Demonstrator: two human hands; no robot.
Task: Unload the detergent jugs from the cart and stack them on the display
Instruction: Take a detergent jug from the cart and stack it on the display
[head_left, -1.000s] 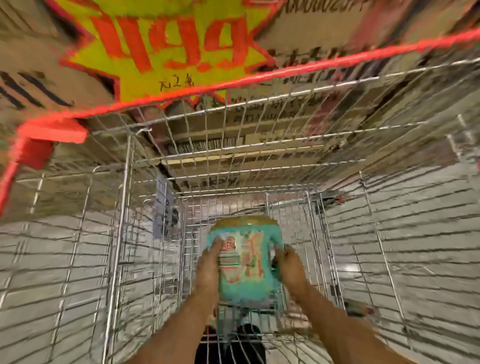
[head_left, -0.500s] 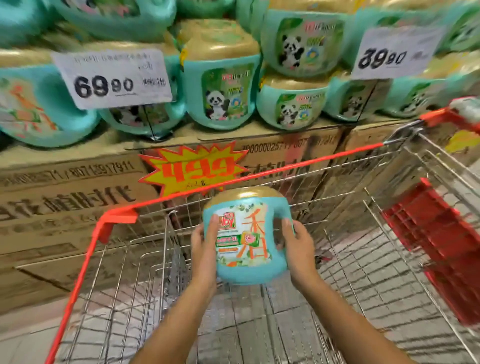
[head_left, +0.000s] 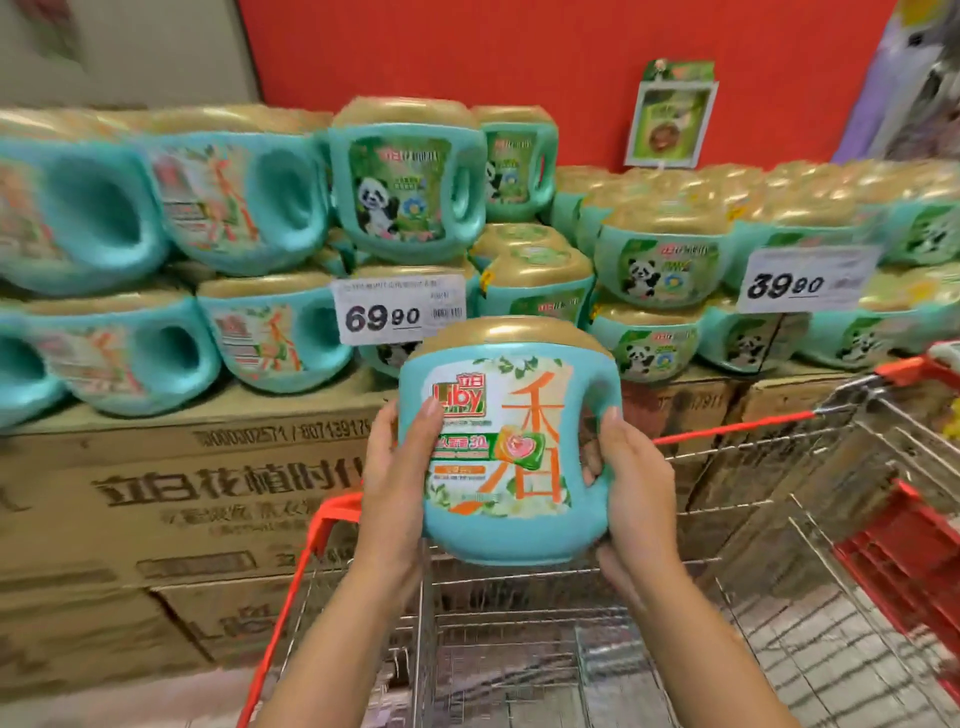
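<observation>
Between the left hand (head_left: 392, 483) and right hand (head_left: 631, 491), both clasping its sides, the detergent jug (head_left: 506, 441) is looking heavy, rigid, slick; its right-side handle seems the surest hold.

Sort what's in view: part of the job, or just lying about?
Job: held jug, left hand, right hand, cart, stacked jugs, cardboard cases.
Not the job: 69.90 price tag, 39.90 price tag, hanging green card, red wall.

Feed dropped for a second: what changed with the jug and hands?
The jug rose from deep in the cart to above its red rim, facing the display. Unchanged: the left hand and right hand hold its sides, jug upright; nothing let go.
</observation>
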